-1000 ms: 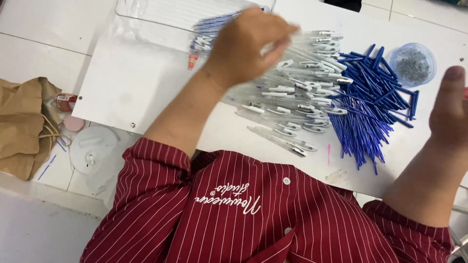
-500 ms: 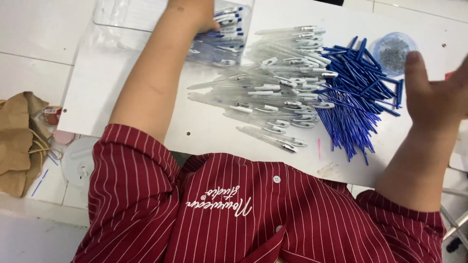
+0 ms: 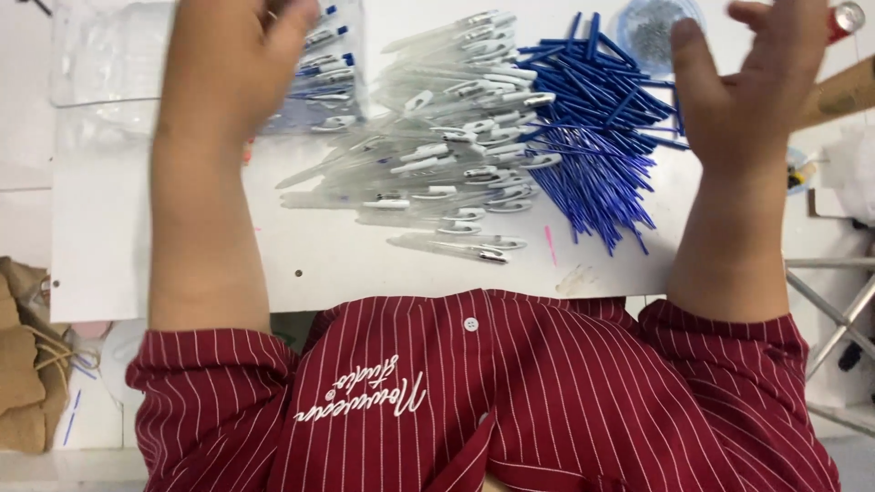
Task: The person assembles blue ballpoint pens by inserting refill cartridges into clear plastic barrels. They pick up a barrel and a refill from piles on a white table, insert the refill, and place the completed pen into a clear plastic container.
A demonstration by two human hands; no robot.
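Overhead, left hand (image 3: 228, 68) lies blurred over assembled pens (image 3: 328, 77) at upper left, grip unclear; right hand (image 3: 752, 87) hovers, fingers (image 3: 693, 64) spread and empty, beside blue refills (image 3: 602, 128) on the white surface (image 3: 182, 237).

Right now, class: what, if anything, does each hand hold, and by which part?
The right hand is open and raised, holding nothing. The left hand rests over the assembled pens; its fingers are blurred, so a hold cannot be told.

Clear plastic pen barrels (image 3: 437, 173), glossy blue refills (image 3: 602, 128), matt white board (image 3: 319, 264)
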